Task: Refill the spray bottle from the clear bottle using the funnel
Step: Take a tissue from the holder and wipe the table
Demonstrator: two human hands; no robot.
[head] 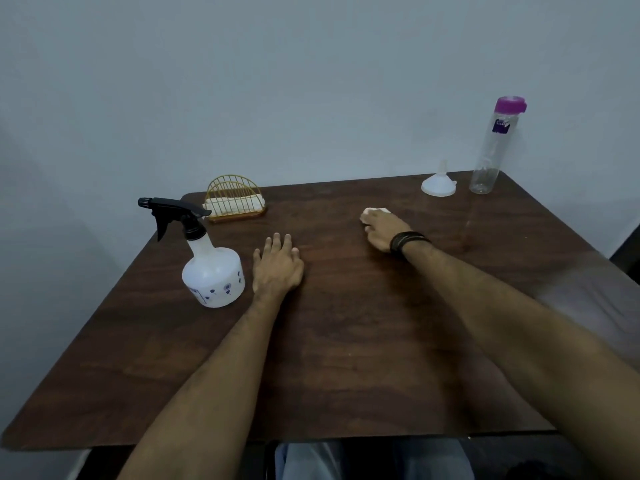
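Observation:
A white spray bottle (213, 271) with a black trigger head stands on the left of the brown table (346, 358). My left hand (277, 265) lies flat on the table just right of it, fingers straight. My right hand (382, 230), with a dark wristband, grips a white wad of tissue (375, 211) against the tabletop near the middle back. At the back right, a white funnel (438, 181) sits upside down, spout up. The clear bottle (493, 147) with a purple lid stands upright right of the funnel and looks almost empty.
A gold wire holder (235, 199) with white napkins stands at the back left, behind the spray bottle. A plain wall rises behind the table. My lap shows below the table's near edge.

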